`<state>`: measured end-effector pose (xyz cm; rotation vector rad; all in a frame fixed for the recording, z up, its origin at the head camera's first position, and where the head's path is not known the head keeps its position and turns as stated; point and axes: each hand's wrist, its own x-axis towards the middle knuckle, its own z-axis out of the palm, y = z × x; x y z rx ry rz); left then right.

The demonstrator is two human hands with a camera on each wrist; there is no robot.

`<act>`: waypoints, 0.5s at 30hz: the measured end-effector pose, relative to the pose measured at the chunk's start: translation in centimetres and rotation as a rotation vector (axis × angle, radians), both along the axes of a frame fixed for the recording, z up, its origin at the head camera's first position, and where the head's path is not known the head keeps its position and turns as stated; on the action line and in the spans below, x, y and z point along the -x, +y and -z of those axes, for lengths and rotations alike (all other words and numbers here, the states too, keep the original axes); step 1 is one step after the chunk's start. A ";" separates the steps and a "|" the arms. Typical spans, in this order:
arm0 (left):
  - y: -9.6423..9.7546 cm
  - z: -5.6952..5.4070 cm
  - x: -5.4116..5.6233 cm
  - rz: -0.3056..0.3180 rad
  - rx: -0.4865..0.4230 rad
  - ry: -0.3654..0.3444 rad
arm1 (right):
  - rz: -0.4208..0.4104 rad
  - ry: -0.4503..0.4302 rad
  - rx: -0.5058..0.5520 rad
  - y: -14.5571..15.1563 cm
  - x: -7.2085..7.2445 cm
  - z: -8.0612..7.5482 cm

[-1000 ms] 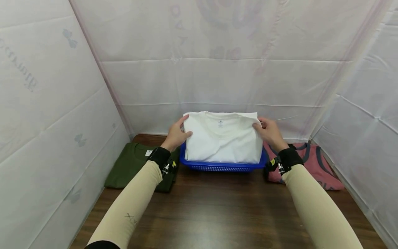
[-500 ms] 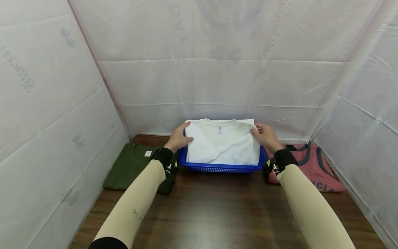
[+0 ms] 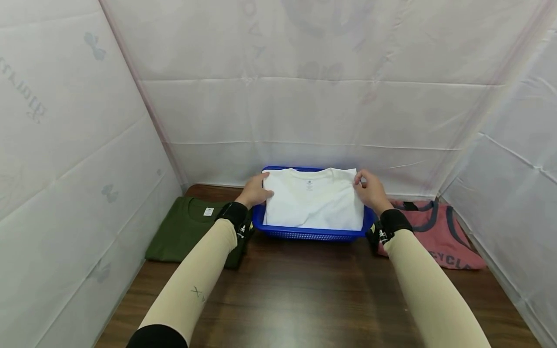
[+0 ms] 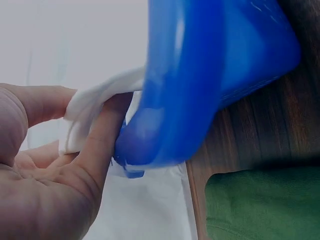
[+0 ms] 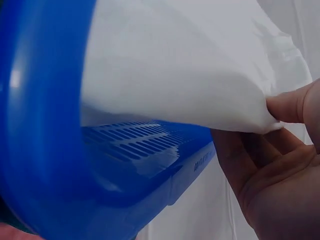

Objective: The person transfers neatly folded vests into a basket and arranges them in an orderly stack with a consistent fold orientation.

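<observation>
A folded white T-shirt (image 3: 311, 205) lies within the rim of a blue plastic basket (image 3: 313, 233), neckline toward the back. My left hand (image 3: 254, 191) pinches its far left corner; the left wrist view shows the thumb on top of the folded cloth (image 4: 90, 110) and fingers beneath, beside the basket rim (image 4: 185, 75). At the far right corner my right hand (image 3: 371, 191) pinches the shirt between thumb and fingers. In the right wrist view the held edge of the shirt (image 5: 200, 85) stands above the slotted basket floor (image 5: 140, 140).
A folded dark green T-shirt (image 3: 174, 234) lies left of the basket on the brown wooden table (image 3: 300, 295). To the right is a folded pink-red shirt (image 3: 448, 241) with grey trim and lettering. White sheeting (image 3: 322, 111) forms walls behind and at both sides.
Both hands have lowered the white T-shirt into the basket, its far edge coming down and toward me. The basket's back rim now shows behind it.
</observation>
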<state>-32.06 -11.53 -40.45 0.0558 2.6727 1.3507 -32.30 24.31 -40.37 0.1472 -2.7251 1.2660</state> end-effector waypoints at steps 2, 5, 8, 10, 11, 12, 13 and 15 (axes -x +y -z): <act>0.2 0.0 0.0 0.006 0.031 0.004 | -0.011 0.000 -0.017 0.2 0.0 0.1; 0.5 -0.1 0.0 0.025 0.069 0.013 | -0.013 -0.047 -0.044 0.5 -0.1 0.0; 0.7 -0.2 -0.1 0.051 0.118 0.024 | -0.009 -0.105 -0.060 0.6 -0.1 -0.1; 0.8 -0.2 -0.2 0.073 0.158 0.040 | -0.003 -0.129 -0.064 0.6 -0.1 -0.1; 0.8 -0.2 -0.2 0.083 0.181 0.048 | 0.001 -0.132 -0.071 0.5 -0.1 -0.1; 0.8 -0.1 -0.2 0.093 0.202 0.059 | 0.002 -0.128 -0.082 0.5 -0.1 0.0; 0.8 0.0 -0.2 0.101 0.214 0.063 | 0.007 -0.132 -0.089 0.4 -0.1 0.0; 0.8 0.2 -0.2 0.113 0.229 0.067 | 0.011 -0.142 -0.104 0.2 -0.1 0.1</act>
